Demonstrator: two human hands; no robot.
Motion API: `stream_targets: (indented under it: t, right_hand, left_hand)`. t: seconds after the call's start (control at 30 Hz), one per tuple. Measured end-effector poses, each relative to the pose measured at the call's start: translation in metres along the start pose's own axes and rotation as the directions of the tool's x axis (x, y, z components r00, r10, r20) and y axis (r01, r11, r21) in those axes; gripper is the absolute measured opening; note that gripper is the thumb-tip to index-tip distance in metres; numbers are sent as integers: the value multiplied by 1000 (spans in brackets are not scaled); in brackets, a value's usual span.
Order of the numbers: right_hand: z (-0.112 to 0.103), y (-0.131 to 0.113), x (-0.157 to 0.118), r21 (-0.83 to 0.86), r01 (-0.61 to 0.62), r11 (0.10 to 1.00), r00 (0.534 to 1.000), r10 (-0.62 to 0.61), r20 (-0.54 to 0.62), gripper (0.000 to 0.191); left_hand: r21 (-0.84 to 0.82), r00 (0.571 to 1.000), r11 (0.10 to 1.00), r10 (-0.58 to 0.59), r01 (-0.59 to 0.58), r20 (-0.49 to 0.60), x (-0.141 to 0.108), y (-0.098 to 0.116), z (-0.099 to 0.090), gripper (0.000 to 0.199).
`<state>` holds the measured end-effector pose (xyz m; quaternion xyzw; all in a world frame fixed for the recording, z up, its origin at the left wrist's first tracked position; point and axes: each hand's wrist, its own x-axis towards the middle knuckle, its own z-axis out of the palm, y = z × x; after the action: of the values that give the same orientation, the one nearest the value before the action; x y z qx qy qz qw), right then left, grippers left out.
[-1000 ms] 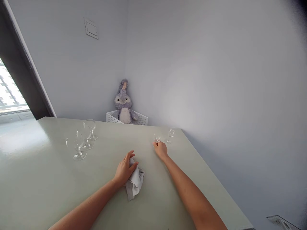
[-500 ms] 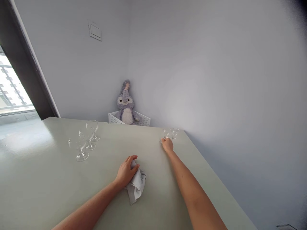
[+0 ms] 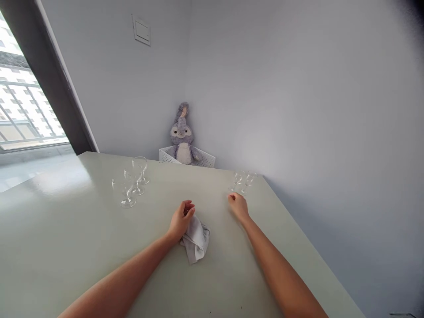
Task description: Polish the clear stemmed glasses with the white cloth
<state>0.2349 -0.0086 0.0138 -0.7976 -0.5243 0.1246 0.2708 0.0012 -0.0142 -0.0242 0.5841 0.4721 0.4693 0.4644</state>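
Note:
My left hand (image 3: 181, 219) rests at the upper left edge of a crumpled light grey cloth (image 3: 198, 242), its fingers loosely curled and the thumb apart from them. I see no cloth pinched between thumb and fingers. On the right, my right hand (image 3: 239, 204) is closed, with nothing visible in it. Just beyond its knuckles stand two small stemmed glasses, one on the left (image 3: 237, 178) and one on the right (image 3: 249, 179), both upright and apart from the hand. Three larger stemmed glasses stand upright in a slanting row at the left, the nearest glass (image 3: 128, 202) in front.
The pale glossy table (image 3: 159, 274) ends at a right edge beside the wall. Behind its far edge, a grey plush rabbit (image 3: 183, 152) sits in a white perforated basket (image 3: 208, 160). A window with a railing (image 3: 26, 106) is at the far left.
My right hand has come away from a small glass and drawn back towards me. My left hand's fingers have curled and shifted on the cloth. The whole view has moved slightly.

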Motion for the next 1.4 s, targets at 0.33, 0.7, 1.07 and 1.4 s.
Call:
stream_targets:
  t: [0.33,0.7,1.07,1.4]
  right_hand:
    - [24,-51,-126,-106,499,860,842,-451,297,41]
    - [33,-23,-89,858,-217,465,942,-133,310,33]
    - [17,-20,-85,888,-459,-33,881,-146,450,20]
    - [28,-14,-81,887,-462,8,858,-248,449,22]
  left_hand:
    - [-84,932,977,158,-194,-326,0,27,-14,23]
    - [-769,710,638,-520,-48,-476,6,51,-87,29]
    - [-954,719,296,-650,-57,-245,35,31,-150,52]
    - [-978,677,188,-708,-94,-201,54,18,-161,21]
